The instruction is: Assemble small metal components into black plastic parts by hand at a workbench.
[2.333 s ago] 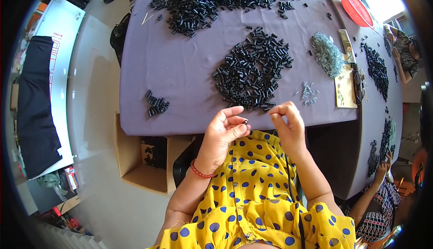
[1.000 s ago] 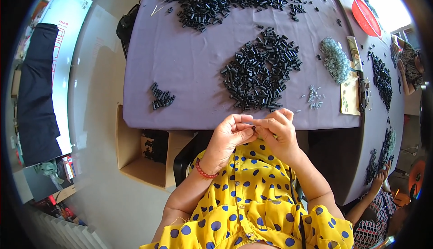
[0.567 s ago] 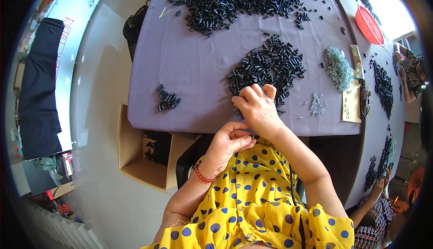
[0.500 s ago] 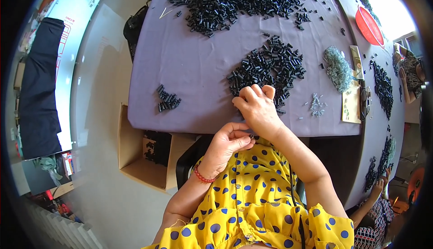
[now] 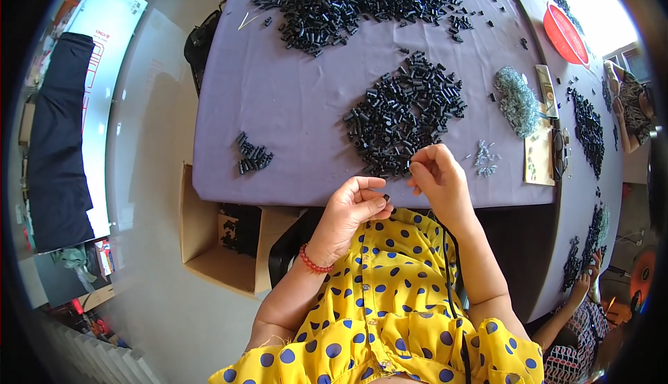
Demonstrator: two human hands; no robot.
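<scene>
Black plastic is showing at the tips of the left hand [image 5: 343,212], where thumb and fingers are pinching a small dark piece [image 5: 386,197] by the front table edge, above the lap. Its outline is too small to read closely. The right hand [image 5: 444,181] is hovering apart from it, just beside the lower right border of a round pile of short black tubes [image 5: 390,123]. Its fingers are curling in with the thumb near the forefinger; whether they are gripping anything, one cannot tell.

Judging by this, the step in hand is close handling of one piece, with the left hand serving as the holder and the right hand as the free worker. From this pose, bringing the hands together would be calling for a steady left pinch and careful alignment of the right fingertips with the small piece; taking another tube would be calling for only a short reach into the pile.

On the purple cloth [image 5: 299,105], a small cluster of black tubes [image 5: 252,154] is lying off to the left and a larger black heap [image 5: 362,1] is spreading across the far side. Small clear pieces [image 5: 485,158] are lying scattered to the right, near a greyish translucent mound [image 5: 516,102].
</scene>
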